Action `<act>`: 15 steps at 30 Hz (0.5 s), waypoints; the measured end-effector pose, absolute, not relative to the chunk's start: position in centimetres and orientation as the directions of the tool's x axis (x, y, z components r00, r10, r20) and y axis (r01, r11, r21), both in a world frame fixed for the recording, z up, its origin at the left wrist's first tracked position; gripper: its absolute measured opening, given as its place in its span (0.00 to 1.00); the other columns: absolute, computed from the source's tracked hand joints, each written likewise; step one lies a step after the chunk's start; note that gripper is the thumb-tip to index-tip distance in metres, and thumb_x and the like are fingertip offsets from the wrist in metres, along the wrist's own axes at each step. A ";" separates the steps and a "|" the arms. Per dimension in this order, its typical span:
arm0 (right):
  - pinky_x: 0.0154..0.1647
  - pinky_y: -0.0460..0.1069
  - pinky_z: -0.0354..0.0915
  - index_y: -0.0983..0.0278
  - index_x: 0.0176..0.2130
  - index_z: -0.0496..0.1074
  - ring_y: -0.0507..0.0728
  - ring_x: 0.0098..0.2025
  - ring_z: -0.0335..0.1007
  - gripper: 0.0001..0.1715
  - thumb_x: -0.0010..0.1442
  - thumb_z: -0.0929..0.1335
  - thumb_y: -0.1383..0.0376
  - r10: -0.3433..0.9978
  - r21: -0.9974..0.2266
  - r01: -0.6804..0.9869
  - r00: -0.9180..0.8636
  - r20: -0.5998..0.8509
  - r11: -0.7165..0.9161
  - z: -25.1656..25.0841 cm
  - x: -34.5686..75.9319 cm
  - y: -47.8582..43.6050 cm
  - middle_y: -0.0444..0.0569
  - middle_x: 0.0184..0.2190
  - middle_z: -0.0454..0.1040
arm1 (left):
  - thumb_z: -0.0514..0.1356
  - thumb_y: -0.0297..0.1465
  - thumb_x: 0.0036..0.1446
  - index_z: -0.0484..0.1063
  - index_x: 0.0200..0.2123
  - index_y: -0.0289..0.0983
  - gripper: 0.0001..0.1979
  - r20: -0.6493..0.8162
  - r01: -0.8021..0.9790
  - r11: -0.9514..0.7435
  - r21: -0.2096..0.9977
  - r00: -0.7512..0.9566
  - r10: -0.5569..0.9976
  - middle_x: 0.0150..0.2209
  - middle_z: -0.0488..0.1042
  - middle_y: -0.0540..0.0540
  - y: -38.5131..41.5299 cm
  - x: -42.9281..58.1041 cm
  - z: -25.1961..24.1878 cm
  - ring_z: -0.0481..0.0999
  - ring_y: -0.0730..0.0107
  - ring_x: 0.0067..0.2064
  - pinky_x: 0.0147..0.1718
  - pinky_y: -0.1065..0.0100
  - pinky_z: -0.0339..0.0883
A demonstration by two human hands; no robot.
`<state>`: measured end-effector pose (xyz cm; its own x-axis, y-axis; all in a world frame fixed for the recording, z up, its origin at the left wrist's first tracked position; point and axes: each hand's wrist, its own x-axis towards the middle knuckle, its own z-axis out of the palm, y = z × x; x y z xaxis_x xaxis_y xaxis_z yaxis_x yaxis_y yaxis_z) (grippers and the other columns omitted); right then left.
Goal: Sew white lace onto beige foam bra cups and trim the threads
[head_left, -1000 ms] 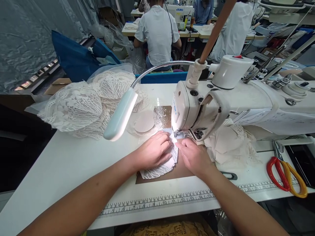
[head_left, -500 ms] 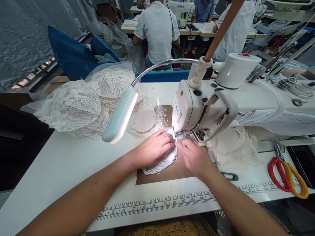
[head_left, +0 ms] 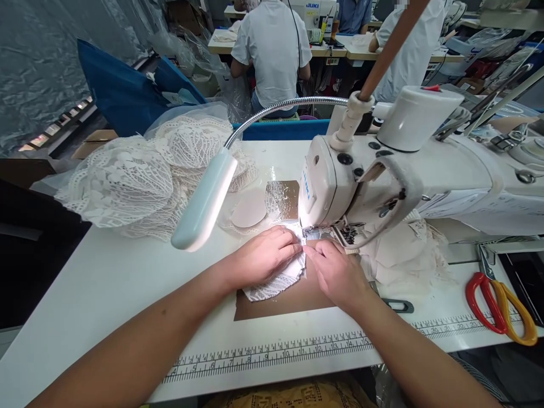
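A white lace fabric piece (head_left: 272,288) lies under the head of a sewing machine (head_left: 325,181), its front edge towards me. My left hand (head_left: 266,255) rests flat on top of this piece, fingers stretched towards the needle area. Close by on the right, my right hand (head_left: 335,269) pinches the edge of the lace with thumb and index finger, the other fingers curled. Both hands' fingertips nearly meet just in front of the presser foot, which is partly hidden. Beneath the lace is a brown sheet (head_left: 284,309) on the table.
Lace pieces (head_left: 119,181) are heaped at the left, near a pale oval pad (head_left: 249,208). A lamp (head_left: 205,198) hangs over the table. More fabric pieces (head_left: 399,249), a thread snipper (head_left: 397,306) and scissors (head_left: 501,306) lie right. People (head_left: 272,56) sit beyond.
The view has shifted slightly, so the machine and scissors appear a little further right. Both hands and the lace piece stay in nearly the same place.
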<state>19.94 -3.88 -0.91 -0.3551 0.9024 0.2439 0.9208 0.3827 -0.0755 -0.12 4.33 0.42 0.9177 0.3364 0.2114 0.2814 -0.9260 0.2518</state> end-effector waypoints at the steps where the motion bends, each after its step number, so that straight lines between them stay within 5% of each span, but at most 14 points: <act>1: 0.28 0.48 0.55 0.65 0.49 0.74 0.56 0.32 0.64 0.25 0.54 0.62 0.77 0.902 -0.071 0.922 -0.353 0.248 0.380 -1.0 19.9 -3.9 0.51 0.29 0.72 | 0.47 0.29 0.68 0.71 0.48 0.32 0.15 0.214 0.296 -0.920 0.257 0.911 0.353 0.41 0.72 0.38 4.3 0.0 0.4 0.70 0.62 0.43 0.41 0.61 0.68; 15: 0.28 0.46 0.57 0.62 0.53 0.72 0.54 0.34 0.68 0.26 0.58 0.61 0.76 0.933 -0.121 0.945 -0.272 0.234 0.305 -1.3 19.8 -3.6 0.50 0.35 0.76 | 0.49 0.27 0.66 0.68 0.54 0.30 0.16 0.280 0.308 -0.935 0.174 0.895 0.347 0.54 0.71 0.38 4.6 0.1 -0.5 0.67 0.56 0.52 0.49 0.56 0.67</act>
